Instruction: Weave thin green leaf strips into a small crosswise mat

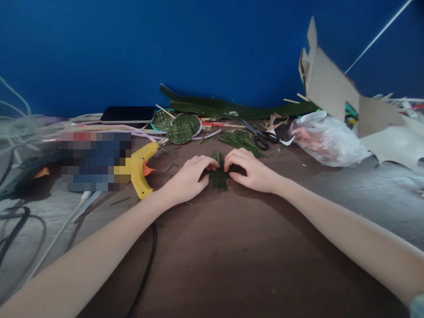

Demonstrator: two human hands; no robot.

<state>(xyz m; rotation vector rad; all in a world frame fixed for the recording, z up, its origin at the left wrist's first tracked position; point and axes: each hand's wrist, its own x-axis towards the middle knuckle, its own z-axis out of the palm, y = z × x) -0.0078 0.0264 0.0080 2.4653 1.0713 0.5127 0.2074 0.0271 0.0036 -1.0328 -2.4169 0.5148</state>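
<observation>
Low over the brown table, a small piece woven from green leaf strips [219,180] sits between my two hands. My left hand [191,176] pinches its left side between thumb and fingers. On the opposite side my right hand [249,169] is closed on it the same way. Strip ends stick out above and below the woven middle. Just behind my right hand lies a bundle of thin green leaf strips [239,140]. Two round woven green discs stand farther back, the front disc [180,129] overlapping the rear disc [161,120].
A yellow glue gun [141,170] lies left of my left hand, its black cable [150,256] running forward. Scissors [260,138], a long green leaf [228,107], a clear plastic bag [326,140] and cut cardboard [331,84] are behind and right. A tablet-like device [128,114] rests back left.
</observation>
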